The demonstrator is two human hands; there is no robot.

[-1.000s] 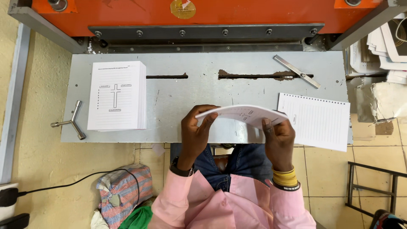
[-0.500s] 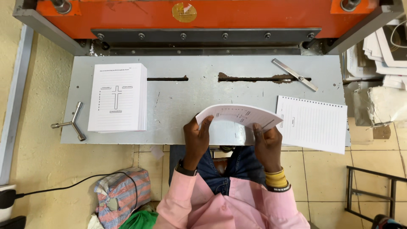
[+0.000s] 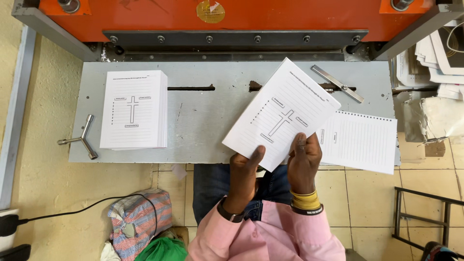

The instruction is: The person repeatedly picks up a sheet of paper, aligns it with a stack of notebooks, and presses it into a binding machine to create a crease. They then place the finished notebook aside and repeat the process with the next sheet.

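I am seeing a person wearing a pink long-sleeved shirt [image 3: 270,237] and blue jeans [image 3: 217,186]. The left hand [image 3: 244,171] is wearing a dark wristwatch [image 3: 229,215] at the cuff. The right hand [image 3: 303,162] is wearing stacked yellow bangles [image 3: 305,199] with a dark band [image 3: 309,210] sitting just below them. Both hands are showing bare, ungloved fingers.

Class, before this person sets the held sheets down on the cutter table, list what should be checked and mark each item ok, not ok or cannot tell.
1. Both hands hold the printed sheets: left hand and right hand grip the lower edge. Ok.
2. Sheets squared to the table: tilted. Not ok.
3. Bare table between the paper stack and the punched sheet. Ok.
4. Metal ruler lies apart near the back. Ok.
5. Number of sheets held. Cannot tell.
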